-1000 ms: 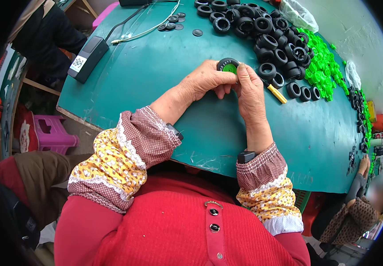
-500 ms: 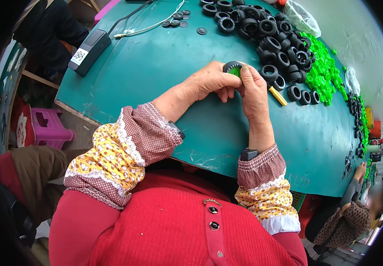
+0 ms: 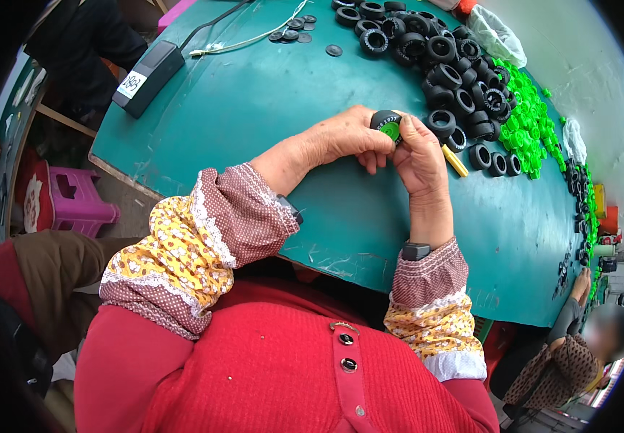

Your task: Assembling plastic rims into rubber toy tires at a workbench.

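Between my two hands is a toy wheel, a black rubber tire with a bright green hub inside it. My left hand grips it from the left, thumb against its lower side. At its right edge, the thumb and fingers of my right hand pinch the rim. The wheel is raised above the green table, its hub face tilted toward me. Just right of my right hand lies a yellow-handled tool. Beyond it are a heap of black tires and a heap of green hubs.
A black box with a cable stands at the left table edge. Several flat black discs lie near a pale cord at the back. A clear plastic bag sits behind the tires. Another person works at the far right.
The wheel has turned slightly in my fingers, so its hub now faces more to the right. My right hand has shifted a little to the right and opened slightly in the palm.
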The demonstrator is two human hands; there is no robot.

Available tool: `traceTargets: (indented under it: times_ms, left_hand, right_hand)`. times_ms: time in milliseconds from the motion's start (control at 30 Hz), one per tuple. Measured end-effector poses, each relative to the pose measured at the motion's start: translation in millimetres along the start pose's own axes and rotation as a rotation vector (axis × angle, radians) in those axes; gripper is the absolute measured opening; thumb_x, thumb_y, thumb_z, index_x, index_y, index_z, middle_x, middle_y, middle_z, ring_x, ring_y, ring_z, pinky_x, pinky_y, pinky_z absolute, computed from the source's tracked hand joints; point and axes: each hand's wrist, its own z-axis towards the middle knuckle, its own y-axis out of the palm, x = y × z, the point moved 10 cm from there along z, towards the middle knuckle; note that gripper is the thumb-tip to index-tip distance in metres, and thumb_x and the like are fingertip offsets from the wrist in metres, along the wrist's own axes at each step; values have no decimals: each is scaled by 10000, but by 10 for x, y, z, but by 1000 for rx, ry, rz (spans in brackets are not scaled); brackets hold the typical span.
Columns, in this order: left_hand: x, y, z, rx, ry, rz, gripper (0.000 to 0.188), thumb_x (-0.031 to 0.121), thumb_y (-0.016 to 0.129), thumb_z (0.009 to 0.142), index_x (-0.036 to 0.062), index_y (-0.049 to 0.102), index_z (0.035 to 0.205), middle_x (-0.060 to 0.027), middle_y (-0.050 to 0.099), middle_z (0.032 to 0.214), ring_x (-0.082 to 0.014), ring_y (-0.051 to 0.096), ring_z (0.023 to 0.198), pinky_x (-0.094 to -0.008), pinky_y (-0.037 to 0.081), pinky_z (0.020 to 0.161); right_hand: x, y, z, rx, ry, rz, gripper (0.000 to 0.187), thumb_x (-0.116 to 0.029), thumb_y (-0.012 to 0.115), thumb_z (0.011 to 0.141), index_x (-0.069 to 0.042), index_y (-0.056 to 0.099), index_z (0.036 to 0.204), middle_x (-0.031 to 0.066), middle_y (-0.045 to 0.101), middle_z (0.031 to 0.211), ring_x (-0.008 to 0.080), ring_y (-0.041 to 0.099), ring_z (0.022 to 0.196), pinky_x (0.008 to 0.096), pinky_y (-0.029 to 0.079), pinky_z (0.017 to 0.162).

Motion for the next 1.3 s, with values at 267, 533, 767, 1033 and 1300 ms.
traceTargets:
  times_ms: [267, 533, 767, 1033, 1300]
  left_hand:
    - [111, -160, -12, 59, 36, 44, 119, 166, 569, 689, 52, 562, 654, -10, 497, 512, -79, 436, 391, -192, 329, 369]
    - [22, -73, 1, 25, -9, 111, 147, 180, 572, 633, 41, 539, 594, -29, 505, 500, -93, 461, 411, -208, 344, 383]
    - [34, -51, -9, -19, -33, 208, 160, 171, 559, 684, 12, 568, 665, -58, 562, 587, -109, 516, 463, -215, 407, 440]
    - [20, -16, -4, -25, -87, 300, 156, 161, 559, 705, 11, 551, 747, -54, 561, 607, -113, 525, 477, -221, 424, 460]
    - [32, -63, -3, -51, -89, 79, 184, 185, 540, 733, 13, 564, 794, -67, 576, 622, -131, 547, 484, -222, 437, 460]
  right_hand:
    - [-71, 157, 53, -41, -113, -133, 287, -249, 457, 899, -8, 527, 1037, 49, 585, 884, 129, 562, 769, 260, 450, 705]
    - [-138, 133, -70, 30, -141, -186, 301, -281, 509, 876, -6, 556, 991, 31, 578, 831, 90, 542, 738, 208, 430, 652]
    - [-95, 174, -22, 13, -105, -267, 298, -278, 478, 891, 8, 548, 932, 44, 564, 741, 101, 515, 555, 217, 417, 486]
    - [-102, 162, -30, 1, -76, -208, 289, -269, 483, 887, 14, 542, 882, 51, 556, 677, 124, 518, 502, 234, 423, 454]
    - [-104, 71, 1, -18, -18, -22, 394, -293, 602, 812, -29, 504, 1088, 70, 566, 906, 139, 546, 840, 271, 434, 745]
